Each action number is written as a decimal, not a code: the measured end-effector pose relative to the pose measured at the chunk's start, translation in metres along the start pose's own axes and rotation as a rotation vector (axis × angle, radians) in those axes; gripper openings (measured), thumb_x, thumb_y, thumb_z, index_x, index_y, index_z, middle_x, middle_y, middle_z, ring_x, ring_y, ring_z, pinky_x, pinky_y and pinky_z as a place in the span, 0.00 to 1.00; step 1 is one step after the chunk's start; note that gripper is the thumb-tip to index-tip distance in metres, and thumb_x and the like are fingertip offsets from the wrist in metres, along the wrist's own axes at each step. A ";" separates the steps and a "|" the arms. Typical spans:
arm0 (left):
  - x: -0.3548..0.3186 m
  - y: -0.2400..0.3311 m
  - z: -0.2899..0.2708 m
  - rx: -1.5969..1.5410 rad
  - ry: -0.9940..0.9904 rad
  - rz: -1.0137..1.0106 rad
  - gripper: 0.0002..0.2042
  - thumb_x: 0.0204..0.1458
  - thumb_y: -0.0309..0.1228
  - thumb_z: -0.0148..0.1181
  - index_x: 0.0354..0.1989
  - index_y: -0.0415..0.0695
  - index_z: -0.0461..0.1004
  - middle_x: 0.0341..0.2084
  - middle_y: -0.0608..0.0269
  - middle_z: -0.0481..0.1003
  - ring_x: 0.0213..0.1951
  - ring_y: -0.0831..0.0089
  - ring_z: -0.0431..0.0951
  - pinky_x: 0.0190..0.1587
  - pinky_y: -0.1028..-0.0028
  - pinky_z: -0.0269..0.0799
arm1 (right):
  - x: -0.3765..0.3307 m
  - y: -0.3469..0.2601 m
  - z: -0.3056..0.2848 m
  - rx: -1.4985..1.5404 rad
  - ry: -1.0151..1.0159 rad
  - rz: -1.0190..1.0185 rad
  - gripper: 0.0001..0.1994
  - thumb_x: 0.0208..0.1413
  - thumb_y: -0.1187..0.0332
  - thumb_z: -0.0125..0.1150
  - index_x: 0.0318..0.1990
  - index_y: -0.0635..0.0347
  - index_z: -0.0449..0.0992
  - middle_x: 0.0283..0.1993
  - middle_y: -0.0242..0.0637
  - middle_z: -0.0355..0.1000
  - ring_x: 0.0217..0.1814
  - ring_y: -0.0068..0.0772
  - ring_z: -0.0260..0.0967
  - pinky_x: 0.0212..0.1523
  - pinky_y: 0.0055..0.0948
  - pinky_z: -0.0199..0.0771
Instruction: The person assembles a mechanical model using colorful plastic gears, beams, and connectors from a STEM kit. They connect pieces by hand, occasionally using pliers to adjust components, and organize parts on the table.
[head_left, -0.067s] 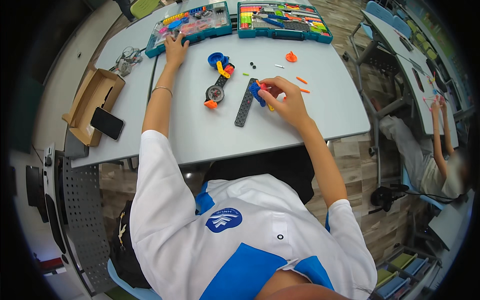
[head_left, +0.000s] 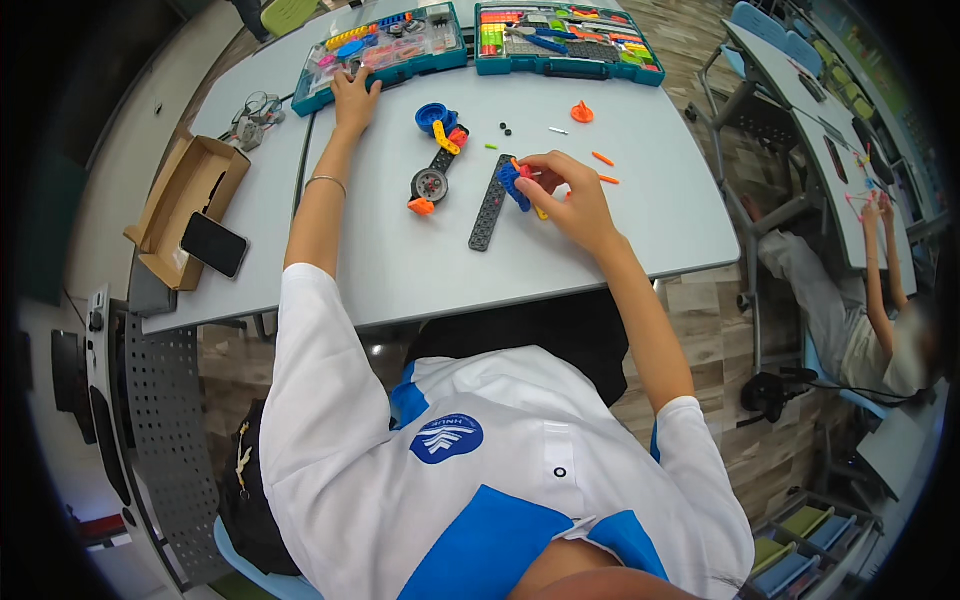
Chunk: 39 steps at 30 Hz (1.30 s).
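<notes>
My left hand (head_left: pixel 355 100) reaches to the near edge of the left teal parts case (head_left: pixel 385 75), its fingers apart over the rim; I see nothing held in it. Between the fingers of my right hand (head_left: pixel 570 195) is a small building-piece assembly with a blue gear (head_left: pixel 514 187) and bits of red and orange. A long dark grey perforated beam (head_left: pixel 488 215) slants just left of that hand, its upper end beside the gear. Further left lies another assembly: a grey wheel (head_left: pixel 430 186), a yellow angled piece (head_left: pixel 446 138) and a blue round part (head_left: pixel 434 117).
A second teal case (head_left: pixel 570 68) holds coloured parts and blue-handled pliers (head_left: pixel 540 40). Orange pegs (head_left: pixel 602 159), an orange piece (head_left: pixel 583 113) and small black bits (head_left: pixel 505 130) lie about. At left are a cardboard box (head_left: pixel 185 215), a phone (head_left: pixel 214 246) and cables (head_left: pixel 257 120). Another person works at right.
</notes>
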<state>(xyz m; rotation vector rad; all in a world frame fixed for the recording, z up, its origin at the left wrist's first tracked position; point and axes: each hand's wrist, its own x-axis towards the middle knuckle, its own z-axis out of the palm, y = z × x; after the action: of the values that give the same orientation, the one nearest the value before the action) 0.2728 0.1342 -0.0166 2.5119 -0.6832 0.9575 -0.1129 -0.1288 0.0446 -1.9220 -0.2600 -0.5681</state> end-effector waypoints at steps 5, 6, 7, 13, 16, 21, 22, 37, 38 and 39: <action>-0.008 0.018 -0.006 -0.087 0.027 -0.011 0.16 0.54 0.41 0.64 0.51 0.56 0.75 0.42 0.50 0.64 0.46 0.53 0.64 0.54 0.59 0.64 | 0.007 0.007 0.000 -0.015 0.005 -0.010 0.13 0.53 0.69 0.70 0.43 0.66 0.79 0.32 0.35 0.75 0.27 0.19 0.71 0.30 0.20 0.70; -0.009 0.020 -0.006 -0.087 0.033 -0.007 0.16 0.54 0.41 0.64 0.51 0.56 0.75 0.41 0.50 0.64 0.46 0.53 0.64 0.54 0.59 0.64 | 0.008 0.008 0.000 -0.008 0.010 -0.002 0.13 0.52 0.69 0.70 0.43 0.66 0.79 0.32 0.35 0.76 0.27 0.19 0.71 0.30 0.20 0.70; -0.011 0.021 -0.006 -0.098 0.027 -0.011 0.16 0.54 0.40 0.64 0.51 0.56 0.75 0.42 0.50 0.64 0.47 0.53 0.64 0.54 0.59 0.64 | 0.008 0.008 0.000 -0.009 0.013 -0.004 0.13 0.52 0.69 0.70 0.43 0.66 0.79 0.33 0.34 0.76 0.27 0.19 0.71 0.30 0.20 0.70; -0.019 0.023 -0.018 -0.186 0.028 -0.003 0.15 0.55 0.38 0.62 0.51 0.55 0.77 0.45 0.50 0.65 0.50 0.52 0.65 0.56 0.58 0.64 | 0.007 0.009 0.000 -0.026 0.014 -0.016 0.14 0.52 0.68 0.70 0.43 0.66 0.80 0.32 0.34 0.76 0.27 0.19 0.72 0.30 0.19 0.71; -0.019 0.019 -0.031 -0.247 0.034 0.021 0.14 0.55 0.36 0.61 0.51 0.53 0.78 0.49 0.49 0.66 0.54 0.52 0.65 0.58 0.58 0.63 | 0.007 0.011 0.000 0.007 0.026 0.005 0.14 0.53 0.66 0.70 0.44 0.65 0.80 0.33 0.34 0.77 0.28 0.19 0.72 0.31 0.19 0.71; -0.018 0.038 -0.074 -0.334 0.119 0.093 0.15 0.54 0.34 0.61 0.51 0.49 0.78 0.52 0.48 0.68 0.58 0.51 0.66 0.61 0.59 0.63 | 0.010 0.006 -0.002 0.184 0.048 0.088 0.15 0.55 0.64 0.68 0.45 0.65 0.79 0.34 0.35 0.78 0.30 0.20 0.74 0.35 0.20 0.73; -0.022 0.054 -0.085 -0.282 0.177 0.148 0.14 0.56 0.33 0.61 0.50 0.47 0.78 0.50 0.52 0.71 0.54 0.58 0.71 0.55 0.63 0.69 | 0.010 0.009 -0.002 0.188 0.044 0.099 0.15 0.56 0.64 0.68 0.46 0.65 0.79 0.34 0.34 0.78 0.30 0.19 0.74 0.36 0.20 0.73; -0.170 0.302 -0.175 -0.992 -0.292 -0.297 0.21 0.66 0.47 0.47 0.46 0.37 0.63 0.28 0.54 0.77 0.31 0.66 0.80 0.33 0.70 0.73 | 0.007 0.005 -0.011 0.455 -0.204 0.080 0.15 0.59 0.71 0.63 0.52 0.68 0.77 0.44 0.38 0.78 0.42 0.25 0.75 0.43 0.25 0.77; -0.173 0.300 -0.168 -1.038 -0.260 -0.288 0.20 0.66 0.47 0.46 0.46 0.37 0.63 0.27 0.58 0.76 0.29 0.71 0.79 0.29 0.74 0.72 | 0.006 0.006 -0.011 0.444 -0.211 0.089 0.15 0.59 0.72 0.63 0.52 0.68 0.77 0.44 0.38 0.78 0.43 0.25 0.75 0.43 0.25 0.77; -0.173 0.301 -0.169 -1.080 -0.230 -0.279 0.20 0.67 0.46 0.46 0.47 0.38 0.64 0.25 0.61 0.76 0.27 0.75 0.78 0.26 0.78 0.71 | 0.004 0.010 -0.010 0.411 -0.218 0.061 0.15 0.59 0.72 0.63 0.52 0.68 0.77 0.44 0.38 0.78 0.43 0.25 0.75 0.44 0.25 0.77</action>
<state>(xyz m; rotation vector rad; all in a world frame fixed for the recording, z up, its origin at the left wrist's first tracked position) -0.0944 0.0247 0.0304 1.6622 -0.6410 0.0933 -0.1075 -0.1419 0.0418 -1.5834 -0.4219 -0.2390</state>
